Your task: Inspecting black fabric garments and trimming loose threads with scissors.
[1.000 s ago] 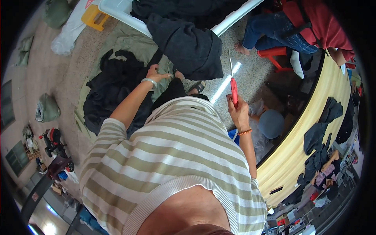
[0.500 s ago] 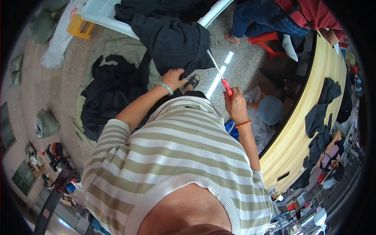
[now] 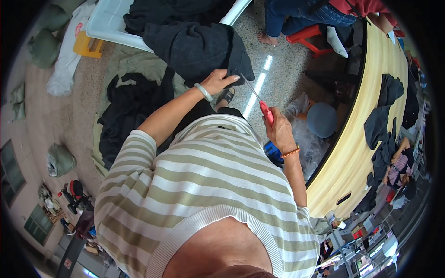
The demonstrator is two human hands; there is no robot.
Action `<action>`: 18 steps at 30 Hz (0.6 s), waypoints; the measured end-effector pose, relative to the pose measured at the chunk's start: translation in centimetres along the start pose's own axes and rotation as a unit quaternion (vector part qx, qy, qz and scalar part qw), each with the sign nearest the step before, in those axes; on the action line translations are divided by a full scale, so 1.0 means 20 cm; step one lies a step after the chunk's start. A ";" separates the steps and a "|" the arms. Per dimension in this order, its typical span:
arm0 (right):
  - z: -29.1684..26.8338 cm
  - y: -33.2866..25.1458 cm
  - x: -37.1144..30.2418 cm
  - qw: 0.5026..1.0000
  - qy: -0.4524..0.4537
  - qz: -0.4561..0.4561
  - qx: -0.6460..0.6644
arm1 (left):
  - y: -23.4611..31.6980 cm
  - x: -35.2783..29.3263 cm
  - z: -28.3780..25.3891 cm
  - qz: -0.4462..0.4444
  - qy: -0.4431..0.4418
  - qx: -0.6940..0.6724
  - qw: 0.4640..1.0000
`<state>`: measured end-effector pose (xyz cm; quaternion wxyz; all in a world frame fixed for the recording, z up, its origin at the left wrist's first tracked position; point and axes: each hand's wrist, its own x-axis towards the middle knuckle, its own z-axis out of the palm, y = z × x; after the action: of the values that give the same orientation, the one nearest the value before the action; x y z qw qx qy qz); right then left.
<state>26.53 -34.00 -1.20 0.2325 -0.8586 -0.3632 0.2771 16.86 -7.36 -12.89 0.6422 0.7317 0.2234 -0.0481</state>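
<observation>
A black garment hangs over the near side of a white tub in front of me. My left hand pinches its lower right edge, the thumb lying along the cloth. In my right hand is a tool with a red handle and a thin metal shaft, the fingers wrapped round the handle. The shaft slants up and left, and its tip meets the garment's edge just right of my left thumb. Whether the tip goes into the cloth is too small to tell.
More black clothes lie on a green sheet to the left. A yellow stool stands beside the tub. At right is a wooden-topped table with black cloth pieces; a round grey seat is beside it. Another person sits at upper right.
My left hand has moved right and up along the garment's edge, its thumb now stretched out. The tool has tilted further left, bringing its tip close to that thumb.
</observation>
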 end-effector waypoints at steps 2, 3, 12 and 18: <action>-0.05 -0.02 -0.02 0.998 -0.047 0.031 0.007 | 0.08 0.03 -0.03 -0.060 0.002 -0.179 0.982; -0.08 -0.03 -0.03 0.998 -0.057 0.004 0.002 | 0.11 0.05 -0.03 -0.067 0.009 -0.325 0.943; -0.27 -0.18 -0.01 0.995 -0.053 -0.060 -0.064 | 0.28 0.27 -0.21 -0.039 -0.023 -0.542 0.839; -0.24 -0.18 0.04 0.998 0.006 -0.028 -0.055 | 0.39 0.48 -0.44 0.017 0.058 -0.399 0.915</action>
<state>28.29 -32.16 4.17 0.1950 -0.8611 -0.4003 0.2454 26.56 2.98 -7.66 0.8675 0.4195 0.2483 0.0992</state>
